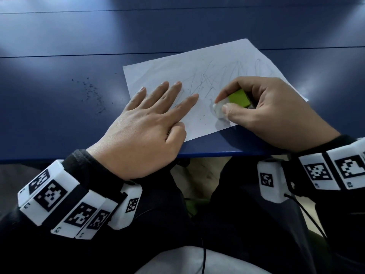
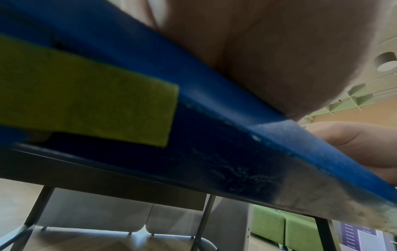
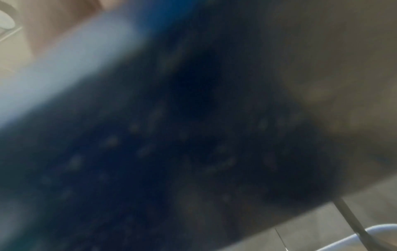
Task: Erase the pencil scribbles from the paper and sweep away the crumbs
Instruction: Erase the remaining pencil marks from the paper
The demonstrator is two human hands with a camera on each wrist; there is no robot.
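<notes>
On the paper (image 1: 197,76), right hand (image 1: 276,111) pinching eraser (image 1: 219,108), left hand (image 1: 142,131) flat

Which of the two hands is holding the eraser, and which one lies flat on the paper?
The right hand pinches the eraser, its white end on the paper. The left hand holds nothing; its fingers lie spread and flat on the sheet.

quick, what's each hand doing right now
Left hand: open, fingers flat on the paper.
Right hand: closed on the eraser, its tip on the paper.
</notes>
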